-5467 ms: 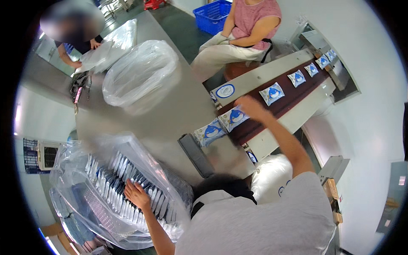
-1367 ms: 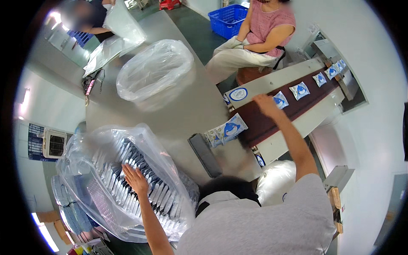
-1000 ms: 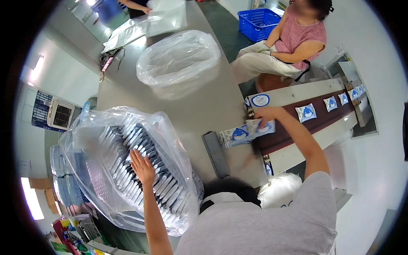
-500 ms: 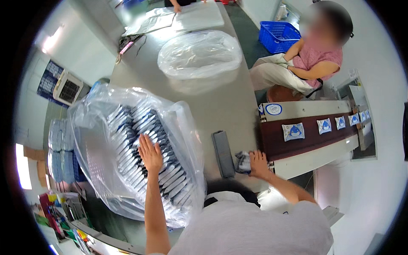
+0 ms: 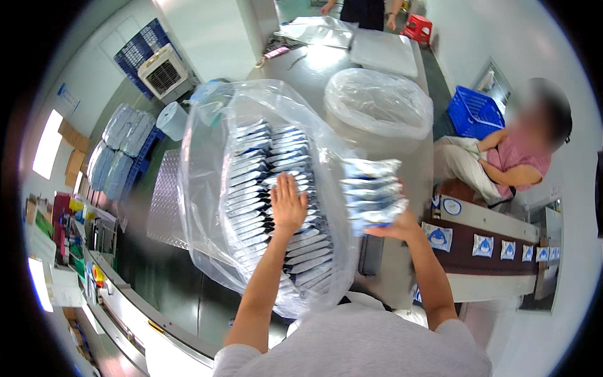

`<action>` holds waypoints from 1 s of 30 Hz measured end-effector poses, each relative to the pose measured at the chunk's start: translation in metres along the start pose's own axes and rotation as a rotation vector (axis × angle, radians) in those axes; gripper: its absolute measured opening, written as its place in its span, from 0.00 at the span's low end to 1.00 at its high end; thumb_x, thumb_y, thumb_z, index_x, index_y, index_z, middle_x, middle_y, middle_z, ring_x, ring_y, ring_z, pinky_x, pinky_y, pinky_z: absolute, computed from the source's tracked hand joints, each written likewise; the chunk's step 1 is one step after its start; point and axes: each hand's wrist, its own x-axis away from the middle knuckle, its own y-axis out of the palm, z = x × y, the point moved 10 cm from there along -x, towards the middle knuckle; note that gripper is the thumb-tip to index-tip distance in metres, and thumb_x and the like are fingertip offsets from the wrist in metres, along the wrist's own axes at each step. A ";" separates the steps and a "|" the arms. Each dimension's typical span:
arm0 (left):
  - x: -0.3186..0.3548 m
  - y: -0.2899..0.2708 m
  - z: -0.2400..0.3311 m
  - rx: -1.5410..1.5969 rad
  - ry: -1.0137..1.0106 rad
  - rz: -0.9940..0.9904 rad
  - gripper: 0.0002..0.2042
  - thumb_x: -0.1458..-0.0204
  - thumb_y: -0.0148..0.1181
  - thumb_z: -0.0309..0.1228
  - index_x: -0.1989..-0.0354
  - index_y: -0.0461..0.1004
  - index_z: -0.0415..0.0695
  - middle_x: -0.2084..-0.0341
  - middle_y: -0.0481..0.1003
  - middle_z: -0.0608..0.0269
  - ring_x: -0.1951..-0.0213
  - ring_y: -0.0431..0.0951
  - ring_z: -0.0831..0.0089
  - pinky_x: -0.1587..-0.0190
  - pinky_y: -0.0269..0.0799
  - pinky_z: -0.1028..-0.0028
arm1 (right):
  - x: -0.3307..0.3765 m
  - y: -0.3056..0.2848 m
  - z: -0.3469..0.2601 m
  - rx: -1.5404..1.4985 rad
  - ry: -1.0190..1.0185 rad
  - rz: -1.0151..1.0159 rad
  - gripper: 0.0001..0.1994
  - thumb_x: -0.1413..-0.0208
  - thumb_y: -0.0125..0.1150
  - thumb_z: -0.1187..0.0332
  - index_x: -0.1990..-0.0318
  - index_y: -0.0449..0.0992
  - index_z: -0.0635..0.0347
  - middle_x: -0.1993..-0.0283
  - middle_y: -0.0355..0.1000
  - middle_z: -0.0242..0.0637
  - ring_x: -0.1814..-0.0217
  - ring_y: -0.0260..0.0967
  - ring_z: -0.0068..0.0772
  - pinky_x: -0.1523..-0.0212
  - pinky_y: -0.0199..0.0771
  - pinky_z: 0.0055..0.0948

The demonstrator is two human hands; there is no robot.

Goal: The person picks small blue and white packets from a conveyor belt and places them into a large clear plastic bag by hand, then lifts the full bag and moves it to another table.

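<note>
A large clear plastic bag (image 5: 204,188) stands open on the metal table, with two rows of small silver-and-blue packets (image 5: 248,195) packed upright in it. My left hand (image 5: 289,206) lies on the packets inside the bag, its fingers stretched out. Just right of the bag's rim, above the table, my right hand (image 5: 402,227) grips a stack of several packets (image 5: 370,188) from the right and below. The thumb shows under the stack; the other fingers are partly hidden. A grey, narrow block (image 5: 370,256) lies on the table below that stack.
At the right a brown conveyor belt (image 5: 461,254) carries a line of packets (image 5: 482,245). A seated person (image 5: 518,163) is beyond it, near a blue basket (image 5: 474,113). An open clear bag (image 5: 380,129) and plastic sheets (image 5: 383,53) lie farther up the table (image 5: 396,151).
My right hand has risen from the table beside the belt and moved to the bag's right edge, now with the stack of packets. My left hand stays on the bagged packets. The view has swung left.
</note>
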 end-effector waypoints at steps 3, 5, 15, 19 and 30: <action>0.003 0.018 -0.009 -0.011 0.002 -0.211 0.28 0.46 0.45 0.42 0.41 0.57 0.36 0.39 0.53 0.48 0.36 0.50 0.56 0.37 0.45 0.54 | -0.099 0.067 -0.055 0.519 -0.255 -0.065 0.50 0.75 0.76 0.56 0.41 0.53 0.64 0.45 0.61 0.48 0.40 0.57 0.45 0.38 0.49 0.40; 0.001 0.000 -0.008 0.075 -0.087 -0.155 0.28 0.48 0.46 0.41 0.42 0.58 0.35 0.42 0.57 0.46 0.37 0.52 0.54 0.38 0.46 0.54 | -0.157 0.100 -0.042 0.741 -0.338 -0.107 0.49 0.77 0.75 0.55 0.43 0.55 0.63 0.46 0.62 0.50 0.42 0.58 0.49 0.42 0.52 0.44; 0.006 -0.024 -0.005 0.141 -0.023 0.124 0.26 0.49 0.47 0.39 0.45 0.59 0.33 0.46 0.60 0.43 0.40 0.55 0.52 0.39 0.48 0.54 | -0.229 0.203 0.107 1.147 -0.304 -0.300 0.46 0.64 0.59 0.34 0.46 0.60 0.64 0.53 0.66 0.45 0.48 0.62 0.48 0.55 0.61 0.48; 0.010 -0.026 -0.007 0.149 -0.015 0.125 0.26 0.49 0.47 0.39 0.45 0.60 0.33 0.47 0.61 0.43 0.40 0.56 0.52 0.39 0.48 0.54 | -0.223 0.199 0.090 1.319 -0.263 -0.238 0.43 0.62 0.51 0.30 0.50 0.65 0.62 0.54 0.67 0.44 0.51 0.63 0.43 0.54 0.60 0.44; 0.006 -0.019 0.007 0.090 0.008 0.108 0.27 0.51 0.48 0.38 0.46 0.60 0.32 0.45 0.58 0.41 0.40 0.54 0.49 0.39 0.47 0.52 | -0.225 0.204 0.110 1.001 -0.204 -0.410 0.40 0.54 0.46 0.32 0.46 0.63 0.59 0.45 0.62 0.42 0.41 0.56 0.42 0.47 0.57 0.49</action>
